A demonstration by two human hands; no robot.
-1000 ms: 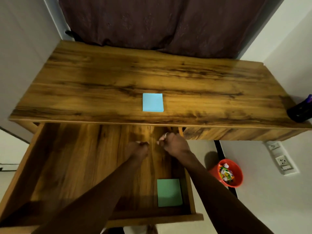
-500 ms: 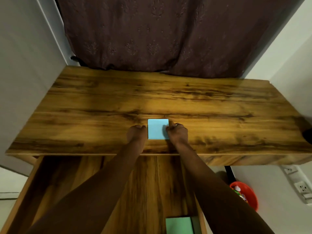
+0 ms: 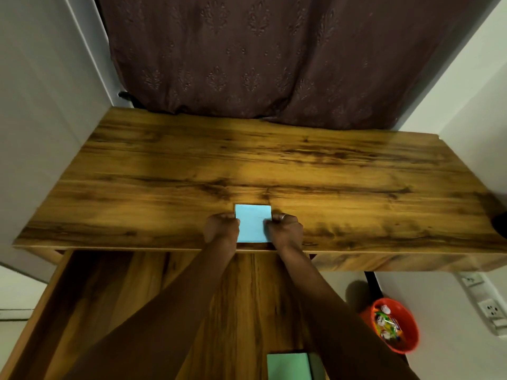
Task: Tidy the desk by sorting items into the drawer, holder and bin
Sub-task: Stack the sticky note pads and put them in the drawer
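Note:
A light blue sticky-note pad (image 3: 252, 222) lies on the wooden desk (image 3: 274, 171), close to its front edge. My left hand (image 3: 221, 227) grips the pad's left side with curled fingers. My right hand (image 3: 285, 229), with a ring on one finger, grips its right side. Below the desk the drawer (image 3: 109, 311) stands pulled out, and a green sticky-note pad (image 3: 289, 366) lies at its front right. An orange bin (image 3: 395, 325) holding wrappers and crumpled paper stands on the floor to the right.
A dark curtain (image 3: 247, 56) hangs behind the desk. White walls close in on the left and right. A dark object (image 3: 500, 223) shows at the desk's right edge, cut off by the frame. Wall sockets (image 3: 488, 305) sit low on the right wall.
Both hands rose from the open drawer to the desk top and took hold of the blue pad from either side. The pad now sits nearer the front edge.

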